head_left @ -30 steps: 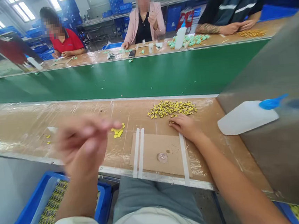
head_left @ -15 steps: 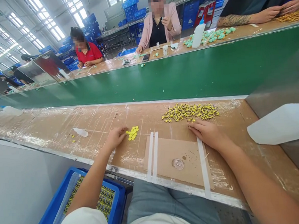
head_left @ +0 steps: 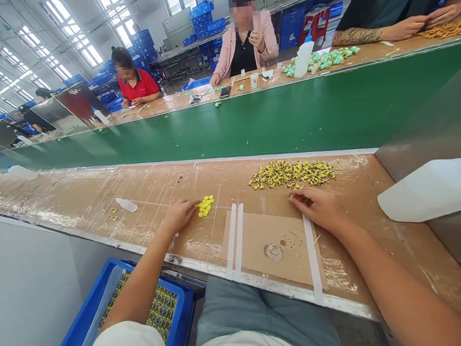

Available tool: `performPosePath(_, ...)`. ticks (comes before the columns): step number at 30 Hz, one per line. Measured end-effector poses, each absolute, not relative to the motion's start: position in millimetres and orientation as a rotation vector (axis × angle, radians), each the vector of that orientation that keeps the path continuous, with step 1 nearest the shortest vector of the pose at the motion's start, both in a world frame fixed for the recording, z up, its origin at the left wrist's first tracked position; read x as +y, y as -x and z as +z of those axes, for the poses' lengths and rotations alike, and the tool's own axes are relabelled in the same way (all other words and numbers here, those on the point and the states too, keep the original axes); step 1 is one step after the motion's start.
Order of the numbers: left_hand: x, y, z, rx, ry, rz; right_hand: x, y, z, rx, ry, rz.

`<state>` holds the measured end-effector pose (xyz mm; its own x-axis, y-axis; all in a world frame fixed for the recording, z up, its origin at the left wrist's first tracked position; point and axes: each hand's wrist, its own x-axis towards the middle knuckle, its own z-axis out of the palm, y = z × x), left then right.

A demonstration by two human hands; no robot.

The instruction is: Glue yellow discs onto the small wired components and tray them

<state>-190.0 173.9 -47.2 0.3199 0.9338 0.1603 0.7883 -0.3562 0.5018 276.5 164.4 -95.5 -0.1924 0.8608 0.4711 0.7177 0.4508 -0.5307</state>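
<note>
My left hand [head_left: 180, 215] rests on the table at the left edge of a small cluster of flat yellow discs [head_left: 205, 206]. Its fingers reach out, and the fingertips touch the nearest discs. Opposite, my right hand [head_left: 319, 204] is just below a spread pile of small yellow-and-black pieces [head_left: 291, 173]. The thumb and forefinger there are pinched together on what looks like one such piece, mostly covered by the fingers. Between and below the hands lies a cardboard sheet [head_left: 260, 235] with white tape strips. A clear round dish [head_left: 273, 252] sits on it.
A large white bottle [head_left: 429, 190] with a blue cap lies at the right by a metal partition. A small translucent bottle [head_left: 127, 204] lies left. Below the table edge is a blue crate [head_left: 182, 312] of yellow-and-black pieces. Across the green belt [head_left: 227, 130], several people sit working.
My right hand's fingers have curled in from the pile's edge into a pinch. My left hand has moved slightly right onto the discs. The view has shifted a little.
</note>
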Motion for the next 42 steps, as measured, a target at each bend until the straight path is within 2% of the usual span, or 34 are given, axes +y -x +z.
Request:
performPosePath(7, 178.0, 190.7, -54.8, 1.519, -1.907, 0.924, 165.5, -277.3, -99.4, -1.878, 1.343, 0.304)
performPosePath(16, 172.1, 166.9, -56.3, 1.33, -1.066, 1.476, 164.8, -277.6, -103.7, -1.876, 1.373, 0.318)
performPosePath(26, 160.9, 117.3, -36.2, 0.931, -0.57, 1.475, 161.4, -275.6, -99.2, -1.779, 1.404, 0.37)
performPosePath(34, 144.4, 85.0, -39.3, 0.837, -0.517, 1.423, 153.3, -257.9, -85.7, -1.273, 1.342, 0.824)
performPosePath(42, 125.1, 63.4, -37.8, 0.81, -0.498, 1.347, 137.3, -243.7, -59.5, -1.092, 1.077, 1.201)
